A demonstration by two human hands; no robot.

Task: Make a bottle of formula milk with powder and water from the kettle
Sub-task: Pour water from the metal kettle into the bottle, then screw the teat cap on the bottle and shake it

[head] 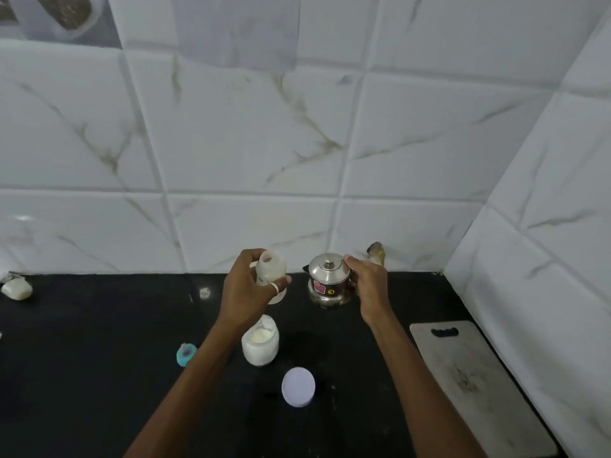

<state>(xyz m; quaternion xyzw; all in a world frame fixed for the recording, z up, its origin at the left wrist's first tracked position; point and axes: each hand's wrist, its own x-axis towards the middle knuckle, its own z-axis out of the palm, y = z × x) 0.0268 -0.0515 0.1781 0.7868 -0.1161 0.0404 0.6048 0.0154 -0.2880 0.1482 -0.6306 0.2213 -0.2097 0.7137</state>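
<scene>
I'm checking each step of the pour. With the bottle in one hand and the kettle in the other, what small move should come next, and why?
Probably tip the kettle so its spout meets the bottle mouth. The left hand holds the open bottle tilted toward it, and the right hand grips the kettle's handle side, spout facing the bottle.

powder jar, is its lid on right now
No, the powder jar stands open with white powder showing, and its round lid lies on the counter nearby.

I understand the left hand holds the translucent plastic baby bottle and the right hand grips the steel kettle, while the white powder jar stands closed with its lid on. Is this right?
Not quite. The head view shows the white powder jar standing open; its round pale lid lies on the black counter. The left hand does hold the translucent plastic baby bottle, and the right hand grips the steel kettle.
</scene>
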